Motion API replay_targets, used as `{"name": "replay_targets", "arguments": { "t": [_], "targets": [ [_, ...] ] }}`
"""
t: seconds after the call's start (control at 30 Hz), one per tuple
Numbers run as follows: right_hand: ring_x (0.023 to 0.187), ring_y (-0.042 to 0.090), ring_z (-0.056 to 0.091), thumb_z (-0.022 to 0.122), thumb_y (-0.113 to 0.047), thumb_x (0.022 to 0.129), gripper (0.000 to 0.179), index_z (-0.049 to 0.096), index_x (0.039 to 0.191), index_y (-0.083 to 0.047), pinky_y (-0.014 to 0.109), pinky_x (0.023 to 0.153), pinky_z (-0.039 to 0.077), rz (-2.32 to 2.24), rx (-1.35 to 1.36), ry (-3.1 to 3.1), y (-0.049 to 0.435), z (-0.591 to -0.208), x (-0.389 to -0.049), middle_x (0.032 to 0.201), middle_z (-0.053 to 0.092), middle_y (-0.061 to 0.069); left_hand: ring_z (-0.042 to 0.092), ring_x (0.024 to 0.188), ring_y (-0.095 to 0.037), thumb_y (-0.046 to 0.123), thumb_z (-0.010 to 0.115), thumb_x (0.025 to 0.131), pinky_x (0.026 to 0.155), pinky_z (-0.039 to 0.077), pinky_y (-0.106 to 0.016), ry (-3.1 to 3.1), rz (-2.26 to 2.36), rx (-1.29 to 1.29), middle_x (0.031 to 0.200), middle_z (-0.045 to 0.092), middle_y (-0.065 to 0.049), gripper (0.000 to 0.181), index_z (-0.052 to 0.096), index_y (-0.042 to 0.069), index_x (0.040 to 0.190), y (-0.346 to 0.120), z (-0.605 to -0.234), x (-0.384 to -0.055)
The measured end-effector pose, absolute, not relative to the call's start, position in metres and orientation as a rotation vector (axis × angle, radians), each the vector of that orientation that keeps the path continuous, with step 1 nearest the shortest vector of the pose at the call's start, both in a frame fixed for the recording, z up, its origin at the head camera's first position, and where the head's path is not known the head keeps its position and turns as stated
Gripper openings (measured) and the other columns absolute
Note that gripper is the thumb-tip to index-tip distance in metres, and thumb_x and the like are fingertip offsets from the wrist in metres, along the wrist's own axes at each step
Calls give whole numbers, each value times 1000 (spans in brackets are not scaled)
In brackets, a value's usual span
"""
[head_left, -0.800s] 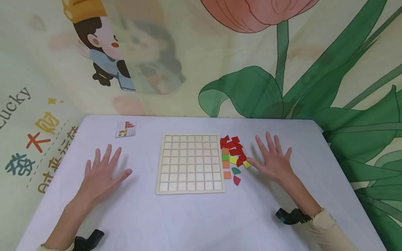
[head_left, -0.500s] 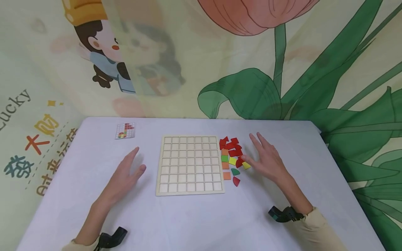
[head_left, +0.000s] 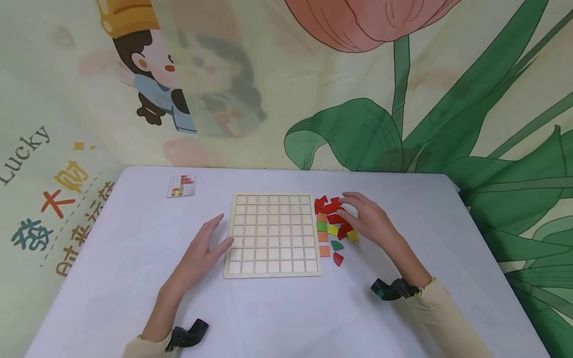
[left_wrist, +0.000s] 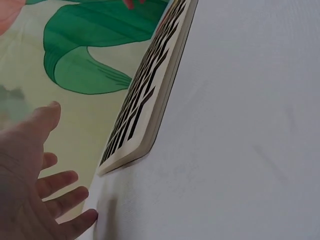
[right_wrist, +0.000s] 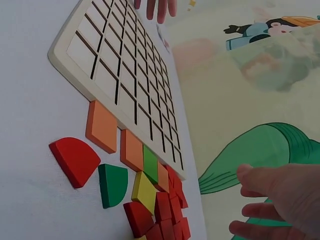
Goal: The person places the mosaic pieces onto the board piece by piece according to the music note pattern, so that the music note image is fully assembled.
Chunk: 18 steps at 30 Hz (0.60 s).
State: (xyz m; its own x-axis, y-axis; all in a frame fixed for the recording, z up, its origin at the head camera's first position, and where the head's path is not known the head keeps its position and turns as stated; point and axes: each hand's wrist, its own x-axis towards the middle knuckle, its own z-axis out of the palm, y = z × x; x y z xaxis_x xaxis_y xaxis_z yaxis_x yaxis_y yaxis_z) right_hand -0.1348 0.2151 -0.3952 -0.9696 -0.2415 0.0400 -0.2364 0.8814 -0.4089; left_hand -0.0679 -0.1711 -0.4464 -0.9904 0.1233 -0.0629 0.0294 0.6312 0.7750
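A pale wooden grid board (head_left: 273,236) lies on the white table, its square cells bare. My left hand (head_left: 199,258) hovers at the board's left edge with fingers extended and thumb tip overlapping the frame in the head view. In the left wrist view the left hand (left_wrist: 40,185) shows spread, with nothing in it. My right hand (head_left: 371,221) is over the red pieces (head_left: 333,205) to the right of the board, fingers gently bent. The right wrist view shows the right hand (right_wrist: 280,200) holding nothing, apart from the pile.
Orange squares (head_left: 324,251), a light green square (head_left: 321,226), yellow pieces (head_left: 333,229), a dark green quarter-round (head_left: 337,245) and a red quarter-round (head_left: 338,259) lie along the board's right side. A pattern card (head_left: 181,186) lies at the back left. A printed cloth (head_left: 241,149) hangs behind.
My left hand has moved right, up to the board's left edge. My right hand has moved left over the red pieces, its spread fingers drawing together. Board and card lie as before.
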Motion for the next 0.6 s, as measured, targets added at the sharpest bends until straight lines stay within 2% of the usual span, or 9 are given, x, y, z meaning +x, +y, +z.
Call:
{"name": "replay_targets", "arguments": {
  "t": [0.17, 0.3, 0.5, 0.6],
  "targets": [
    [130, 38, 50, 72, -15, 87, 38, 64, 123, -6, 49, 92, 55, -623, -410, 2978, 205, -396, -142, 139, 53, 19, 24, 148, -35, 39, 62, 94, 118, 25, -57, 2718, 1306, 98, 157, 31, -13, 73, 28, 12, 152, -164, -455, -64],
    [128, 37, 52, 71, -12, 87, 34, 66, 120, -6, 46, 92, 56, -576, -457, 2904, 197, -404, -146, 137, 56, 18, 25, 147, -36, 37, 66, 91, 118, 24, -58, 2759, 1281, 116, 157, 32, -15, 76, 30, 7, 151, -156, -461, -61],
    [124, 35, 56, 74, -9, 84, 38, 64, 121, -4, 48, 96, 54, -448, -585, 3053, 187, -410, -159, 139, 54, 18, 16, 148, -39, 42, 66, 89, 117, 16, -62, 2817, 1217, 164, 160, 24, -17, 84, 27, 1, 151, -148, -465, -57],
    [117, 33, 59, 76, -7, 81, 34, 66, 114, -4, 48, 96, 54, -374, -649, 3128, 188, -412, -167, 130, 61, 16, 13, 149, -40, 46, 68, 86, 117, 16, -63, 2832, 1172, 189, 161, 21, -18, 91, 24, 0, 152, -146, -466, -55]
  ]
}}
